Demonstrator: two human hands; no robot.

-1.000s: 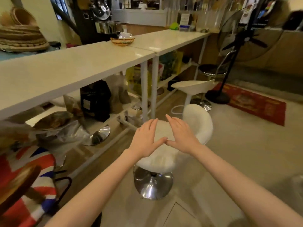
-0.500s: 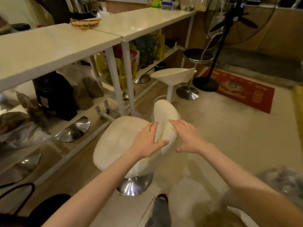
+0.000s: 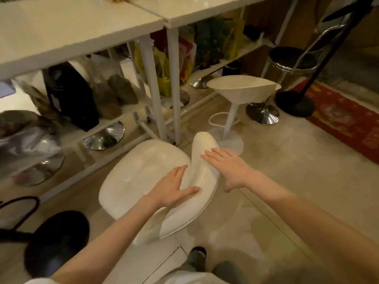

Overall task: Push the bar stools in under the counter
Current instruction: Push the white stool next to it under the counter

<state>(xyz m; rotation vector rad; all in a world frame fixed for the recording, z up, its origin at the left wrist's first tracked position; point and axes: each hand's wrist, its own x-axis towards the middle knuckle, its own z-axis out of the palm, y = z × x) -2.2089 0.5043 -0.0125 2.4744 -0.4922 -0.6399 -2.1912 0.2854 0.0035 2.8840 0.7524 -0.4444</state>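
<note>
The white bar stool (image 3: pixel 143 181) stands on the floor just in front of the counter (image 3: pixel 78 35), at 12 o'clock from the person. Both hands lie flat, fingers straight: the left hand (image 3: pixel 172 189) rests on its seat, the right hand (image 3: pixel 229 167) against its backrest. Bags (image 3: pixel 164 74) fill the shelf (image 3: pixel 205 68) beneath the counter at 1 o'clock.

White legs (image 3: pixel 152 87) of the tabletop (image 3: pixel 67 27) stand just beyond the near white stool (image 3: pixel 143 177); chrome stool bases (image 3: pixel 104 136) and a black bag (image 3: pixel 71 97) fill the lower shelf behind; bare floor (image 3: pixel 287 171) lies open to the right; a second white stool (image 3: pixel 242 89) stands farther off.
</note>
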